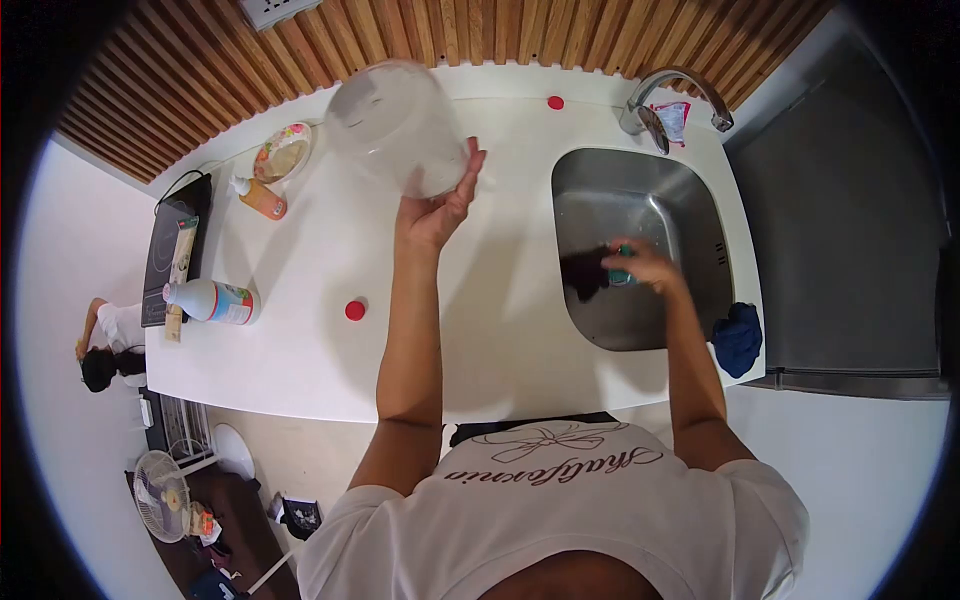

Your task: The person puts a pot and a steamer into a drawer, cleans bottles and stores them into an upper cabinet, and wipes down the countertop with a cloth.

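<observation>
My left hand [442,205] is raised above the counter, gripping a large clear plastic jar [395,125] from below and along its right side. The jar is tilted and slightly blurred. Inside the steel sink [650,325] my right hand [645,268] is closed around a green sponge [621,266], blurred by motion. A dark shadow falls on the sink floor to the left of that hand. One red cap [355,310] lies on the counter left of my left forearm, and another red cap [556,102] lies near the back wall.
A curved faucet [680,85] stands behind the sink, beside a small packet [671,122]. A dark blue cloth [738,340] drapes over the right corner. Leftward are a white bottle [212,301], a pump bottle [262,199], a floral plate [283,152] and a cooktop [165,255]. Another person [115,345] is at far left.
</observation>
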`<state>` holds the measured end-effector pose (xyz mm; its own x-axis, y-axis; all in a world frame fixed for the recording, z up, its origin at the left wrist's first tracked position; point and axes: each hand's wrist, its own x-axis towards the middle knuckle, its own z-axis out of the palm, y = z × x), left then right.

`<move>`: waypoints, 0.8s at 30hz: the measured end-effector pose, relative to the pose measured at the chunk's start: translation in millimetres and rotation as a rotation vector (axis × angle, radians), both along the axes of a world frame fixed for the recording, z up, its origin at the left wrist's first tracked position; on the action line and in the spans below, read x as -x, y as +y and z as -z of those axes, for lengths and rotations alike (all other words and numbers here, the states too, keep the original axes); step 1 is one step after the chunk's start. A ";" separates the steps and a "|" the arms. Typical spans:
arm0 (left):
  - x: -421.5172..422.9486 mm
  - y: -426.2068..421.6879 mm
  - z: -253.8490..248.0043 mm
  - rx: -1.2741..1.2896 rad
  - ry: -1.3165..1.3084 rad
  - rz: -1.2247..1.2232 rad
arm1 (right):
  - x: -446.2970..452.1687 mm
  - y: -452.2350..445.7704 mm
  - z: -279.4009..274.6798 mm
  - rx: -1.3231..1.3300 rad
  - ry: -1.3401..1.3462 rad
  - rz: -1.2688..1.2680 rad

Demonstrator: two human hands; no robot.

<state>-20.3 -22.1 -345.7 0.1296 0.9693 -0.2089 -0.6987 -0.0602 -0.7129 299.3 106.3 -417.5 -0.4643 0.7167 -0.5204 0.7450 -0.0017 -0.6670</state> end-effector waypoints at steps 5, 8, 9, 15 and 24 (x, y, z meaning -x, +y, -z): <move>14.0 -24.4 -9.7 0.013 0.010 -0.098 | 79.3 16.3 -83.6 -0.131 0.414 -0.014; 22.5 -40.5 -11.1 0.058 0.015 -0.155 | 160.5 19.2 -106.3 -0.225 0.482 -0.254; 26.3 -46.3 -9.8 0.063 0.048 -0.184 | 191.9 22.2 -103.0 -0.188 0.542 -0.282; 43.6 -71.0 -10.9 0.046 0.128 -0.272 | 374.0 28.1 -18.1 -0.572 0.388 -0.525; 77.9 -13.9 -4.0 -0.018 0.017 -0.180 | 409.8 46.9 26.4 -1.027 0.100 -0.528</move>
